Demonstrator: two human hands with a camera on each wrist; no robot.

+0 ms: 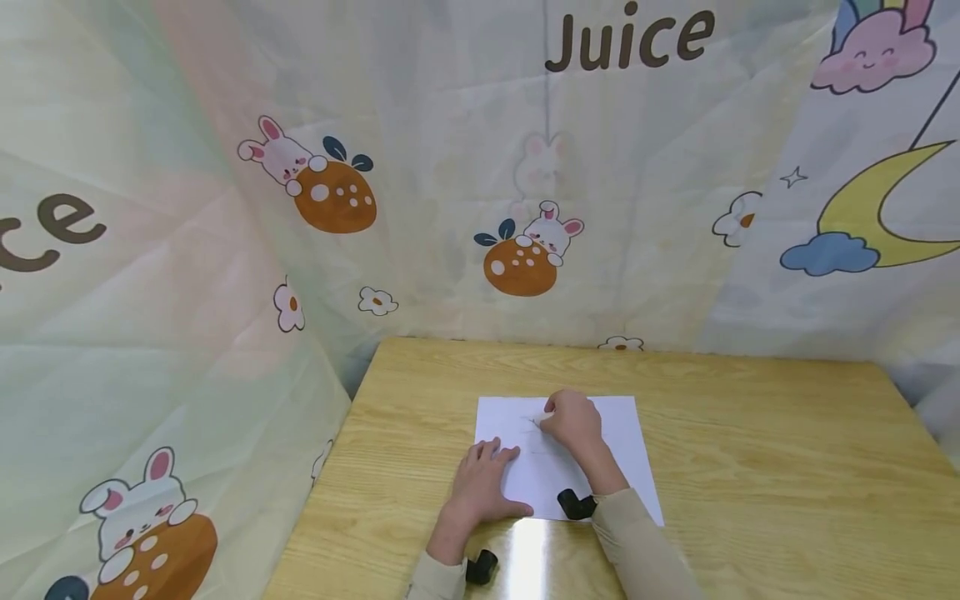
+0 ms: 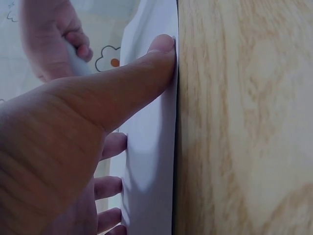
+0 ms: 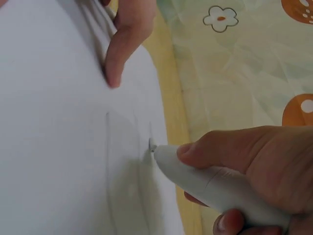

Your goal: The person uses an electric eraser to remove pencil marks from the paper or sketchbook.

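A sheet of white paper [image 1: 547, 467] lies on the wooden table. My left hand [image 1: 482, 483] rests on its left part with fingers spread; the thumb [image 2: 159, 54] presses near the front edge in the left wrist view. My right hand [image 1: 576, 423] is over the far half of the sheet. It grips a thick white pen-shaped tool [image 3: 210, 188], thumb along the top and fingers curled beneath. The tool's small metallic tip [image 3: 152, 148] is right at the paper beside a short dark mark. Thin, roughly parallel lines [image 3: 108, 161] run across the sheet nearby.
The light wooden table [image 1: 750, 467] extends widely to the right of the paper. Behind it and at the left hangs a printed cloth [image 1: 435, 167] with rabbits, flowers and lettering. Black wrist devices [image 1: 576, 504] sit at both cuffs.
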